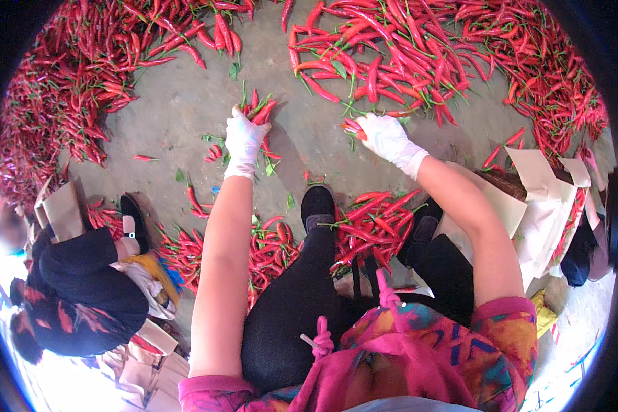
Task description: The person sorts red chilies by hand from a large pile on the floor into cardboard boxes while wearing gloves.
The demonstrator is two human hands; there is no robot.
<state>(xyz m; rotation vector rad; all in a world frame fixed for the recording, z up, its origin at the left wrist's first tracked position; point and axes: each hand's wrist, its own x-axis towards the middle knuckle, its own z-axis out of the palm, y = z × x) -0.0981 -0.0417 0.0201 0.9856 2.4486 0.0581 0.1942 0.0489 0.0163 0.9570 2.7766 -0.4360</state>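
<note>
My left hand point(245, 139), in a thin white glove, is closed around a bunch of red chili peppers point(261, 112) with green stems. To its right, my right hand point(383, 135), gloved likewise, grips a few red chilies point(354, 127) whose ends stick out past the fingers. Just beyond the right hand lies a loose spread of red chilies point(386, 67) on the grey floor. Small chilies and green leaves point(213, 149) lie beside my left wrist. Between my shoes is another heap of chilies point(373, 226).
Large chili heaps lie at the far left point(82, 67) and far right point(556, 77). Another person point(82, 288) sits at the left near an open cardboard box point(64, 208). Open cardboard boxes point(541, 206) stand right of my right arm. More chilies point(275, 252) lie under my left forearm.
</note>
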